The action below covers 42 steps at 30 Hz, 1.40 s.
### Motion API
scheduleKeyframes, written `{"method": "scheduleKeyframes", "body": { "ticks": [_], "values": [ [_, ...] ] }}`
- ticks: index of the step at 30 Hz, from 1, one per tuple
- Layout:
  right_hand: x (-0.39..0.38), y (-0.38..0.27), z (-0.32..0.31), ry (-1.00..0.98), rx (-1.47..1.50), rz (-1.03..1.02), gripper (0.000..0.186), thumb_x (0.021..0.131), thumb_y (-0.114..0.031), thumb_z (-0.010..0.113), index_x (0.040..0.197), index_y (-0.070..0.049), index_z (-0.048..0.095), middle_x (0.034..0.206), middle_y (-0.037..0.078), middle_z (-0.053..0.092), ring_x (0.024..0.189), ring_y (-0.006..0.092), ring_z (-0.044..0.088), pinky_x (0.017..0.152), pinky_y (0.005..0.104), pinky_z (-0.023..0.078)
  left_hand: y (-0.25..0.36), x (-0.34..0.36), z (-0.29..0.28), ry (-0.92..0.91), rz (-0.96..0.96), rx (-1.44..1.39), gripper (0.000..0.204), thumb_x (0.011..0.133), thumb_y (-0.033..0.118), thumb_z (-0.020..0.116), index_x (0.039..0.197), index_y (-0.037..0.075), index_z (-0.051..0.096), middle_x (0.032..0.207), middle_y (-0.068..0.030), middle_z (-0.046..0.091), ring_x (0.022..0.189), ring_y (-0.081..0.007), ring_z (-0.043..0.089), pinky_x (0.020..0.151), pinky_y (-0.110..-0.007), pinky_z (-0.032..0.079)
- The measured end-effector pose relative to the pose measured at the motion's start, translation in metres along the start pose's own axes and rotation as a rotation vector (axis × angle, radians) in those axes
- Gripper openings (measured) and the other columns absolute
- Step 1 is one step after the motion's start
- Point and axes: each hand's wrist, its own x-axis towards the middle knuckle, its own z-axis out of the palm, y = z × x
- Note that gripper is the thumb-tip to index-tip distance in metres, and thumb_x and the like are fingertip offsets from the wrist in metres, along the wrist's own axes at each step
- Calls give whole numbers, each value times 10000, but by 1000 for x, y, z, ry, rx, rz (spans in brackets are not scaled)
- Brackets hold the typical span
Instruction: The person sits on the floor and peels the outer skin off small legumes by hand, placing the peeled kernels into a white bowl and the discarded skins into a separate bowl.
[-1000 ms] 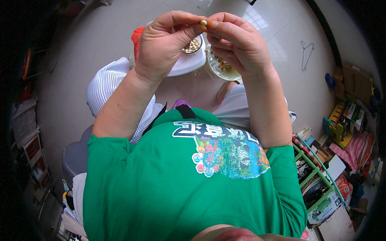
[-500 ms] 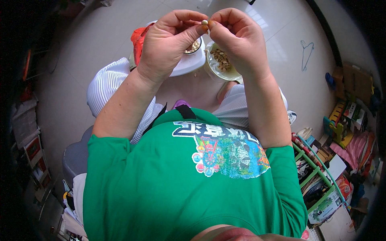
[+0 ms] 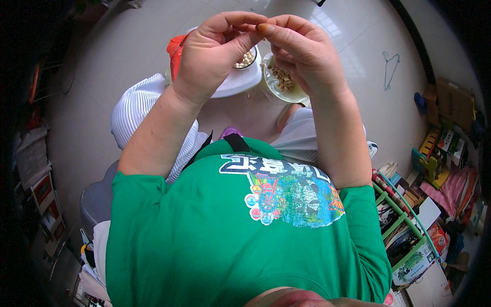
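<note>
- Above the table point(image 3: 240, 84), a person raises both hands, fingertips meeting beyond its near edge.
- The left hand point(image 3: 202, 59) has its thumb and index finger drawn in to the right hand's tips; whether they pinch anything is hidden.
- The right hand point(image 3: 312, 59) lays its thumb over the meeting point, other fingers curled beneath; one cannot tell what, if anything, it grips.
- Pale kernels point(image 3: 244, 60) fill a bowl point(image 3: 255, 55) near the table's right edge, partly hidden by the left hand.
- Just beside that edge, below the right hand, a lined basin point(image 3: 295, 95) holds brown pieces point(image 3: 282, 81).
- A red bag point(image 3: 174, 51) shows by the table's left side, behind the left wrist.
- The person wears a green shirt point(image 3: 215, 230) and striped trousers point(image 3: 134, 110).
- On the floor point(image 3: 358, 66), well right of the basin, lies a hanger point(image 3: 391, 73).
- A green rack point(image 3: 402, 219) stands loaded at lower right.
</note>
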Motion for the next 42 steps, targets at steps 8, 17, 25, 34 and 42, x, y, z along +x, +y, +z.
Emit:
{"method": "scheduleKeyframes", "body": {
  "ticks": [8, 17, 25, 34, 42],
  "values": [
    [0, -6, -7, -21, -114, 32, 204, 853, -165, 640, 968, 1, 610, 674, -31, 502, 526, 3, 381, 440, 147, 255, 2, 3, -6, -12, 160, 223, 161, 863, -23, 564, 1010, 0, 626, 950, -72, 651, 889, -114, 613, 802, -212, 505],
    [-2, -7, -5, -32, -113, 5, 188, 860, -134, 619, 973, 16, 600, 724, -16, 532, 543, -2, 422, 446, 132, 292, 3, 2, -5, 11, 34, 69, 166, 860, 18, 586, 1018, -9, 629, 952, -84, 655, 890, -122, 621, 800, -207, 512],
    [-2, -9, -2, -33, -6, 61, 202, 836, -148, 646, 940, 20, 601, 688, -15, 515, 510, 2, 382, 431, 144, 268, 10, 4, -6, -14, 134, 202, 139, 826, 14, 628, 963, -3, 644, 900, -78, 654, 838, -131, 627, 734, -210, 519],
    [-2, -10, -6, -39, -208, 31, 190, 834, -147, 645, 921, 19, 615, 665, -22, 511, 511, 11, 390, 433, 154, 265, 16, 7, -11, -90, 370, 652, 126, 799, 15, 647, 924, -2, 645, 896, -80, 634, 824, -147, 623, 732, -231, 523],
    [-3, -10, -6, -56, -60, 67, 184, 845, -128, 620, 943, 27, 616, 662, -21, 511, 514, 11, 394, 438, 150, 268, 20, 7, -6, -68, 363, 669, 138, 794, 20, 655, 929, -4, 646, 886, -77, 637, 816, -137, 620, 728, -230, 515]
  ]
}}
